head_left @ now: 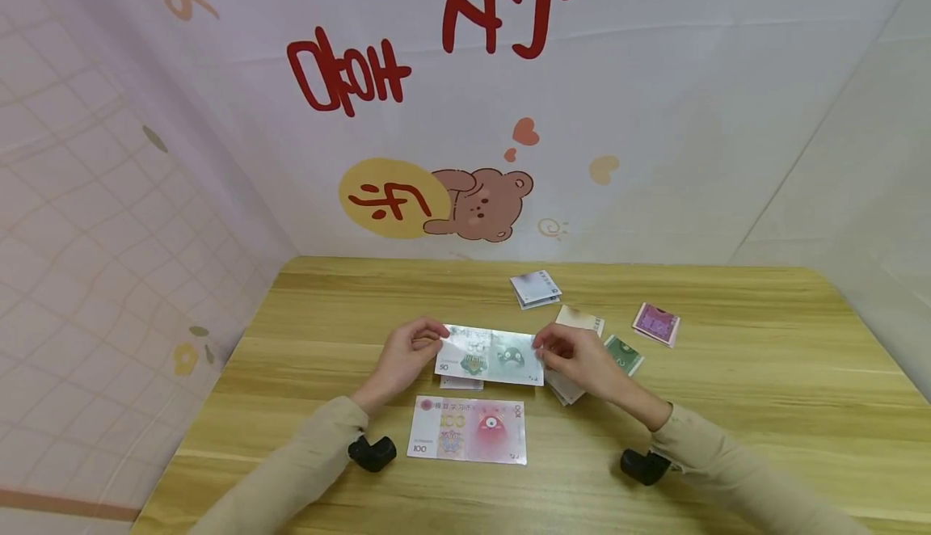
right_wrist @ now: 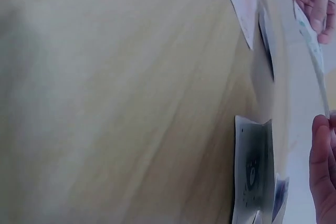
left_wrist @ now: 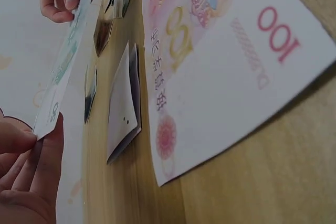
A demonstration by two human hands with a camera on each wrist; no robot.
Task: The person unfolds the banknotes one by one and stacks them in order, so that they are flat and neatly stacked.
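A green play banknote (head_left: 490, 355) marked 50 is stretched flat above the table between both hands. My left hand (head_left: 407, 353) pinches its left end between thumb and fingers, plainly seen in the left wrist view. At the other end, my right hand (head_left: 579, 357) pinches the note's right edge. Nearer to me, a pink 100 note (head_left: 468, 430) lies unfolded on the wood. Under the green note, a folded note (head_left: 462, 383) is partly hidden. Another folded note (head_left: 566, 389) lies beneath my right hand, mostly covered by it.
Several folded notes lie about the wooden table (head_left: 727, 422): a bluish one (head_left: 536, 287) at the back, a yellowish one (head_left: 581, 319), a green one (head_left: 623, 355) and a purple one (head_left: 657, 323) to the right. A printed cloth backdrop (head_left: 655, 115) stands behind the table.
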